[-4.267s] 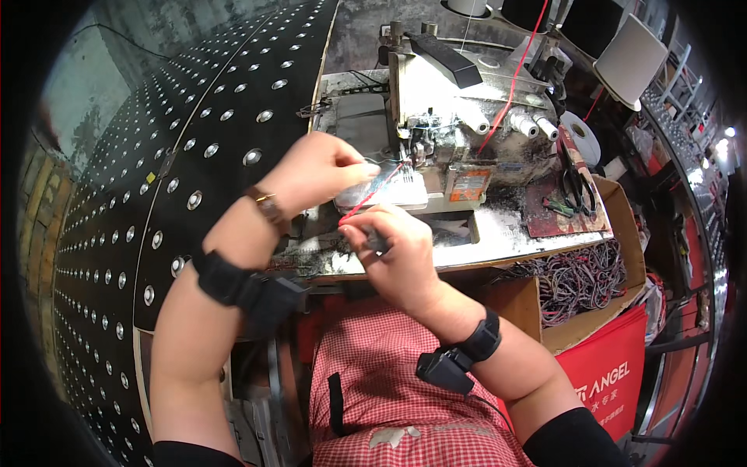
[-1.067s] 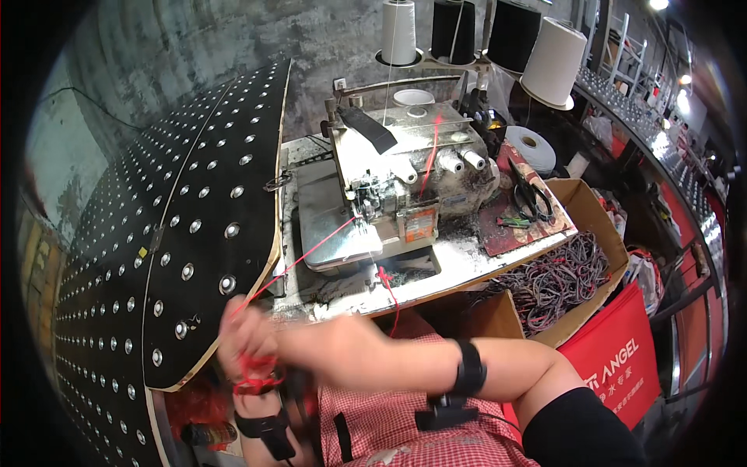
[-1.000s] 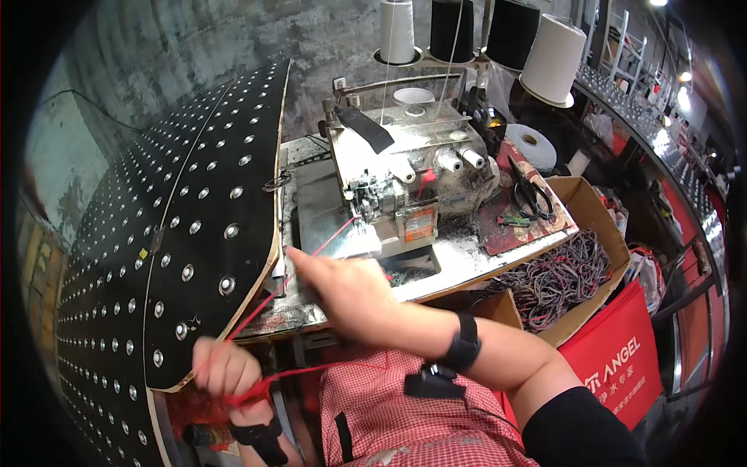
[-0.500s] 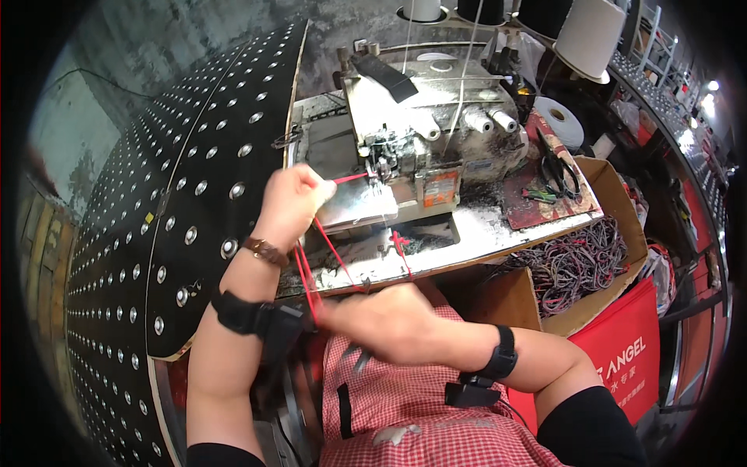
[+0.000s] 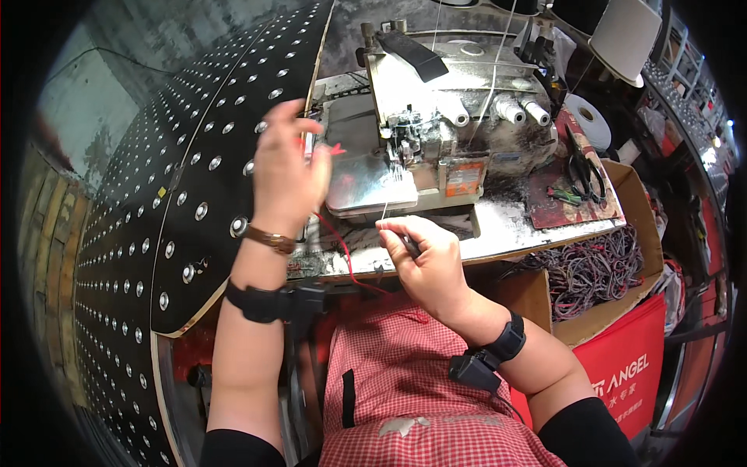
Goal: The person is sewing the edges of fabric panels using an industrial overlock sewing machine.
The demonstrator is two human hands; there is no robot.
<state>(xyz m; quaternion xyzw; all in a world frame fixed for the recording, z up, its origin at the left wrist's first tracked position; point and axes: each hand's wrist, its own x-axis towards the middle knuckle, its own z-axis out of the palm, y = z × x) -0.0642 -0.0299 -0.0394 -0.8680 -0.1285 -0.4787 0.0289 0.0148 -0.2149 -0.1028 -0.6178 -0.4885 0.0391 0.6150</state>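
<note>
My left hand (image 5: 289,171) is raised at the left of the sewing machine's metal plate (image 5: 372,187), blurred, with its fingers spread. A red cord (image 5: 347,253) shows beside its thumb and runs below it toward my lap; I see no firm grip on it. My right hand (image 5: 426,261) is closed in front of the plate, its fingertips pinching a thin pale thread (image 5: 384,210) that rises toward the needle area. Something dark, its kind hidden, sits inside that hand's curled fingers. The sewing machine (image 5: 467,101) is dusty with lint.
Black-handled scissors (image 5: 585,175) lie on a red board (image 5: 545,204) at the right. Below is a cardboard box (image 5: 650,233) of tangled cords (image 5: 595,268). Thread cones (image 5: 622,39) stand behind. A black studded panel (image 5: 210,175) rises at left, and a red bag (image 5: 622,381) hangs at lower right.
My left hand has left its pinch on the red strand and spread its fingers. My right hand has risen from the cord at my lap to the thread by the plate. The view has shifted slightly.
</note>
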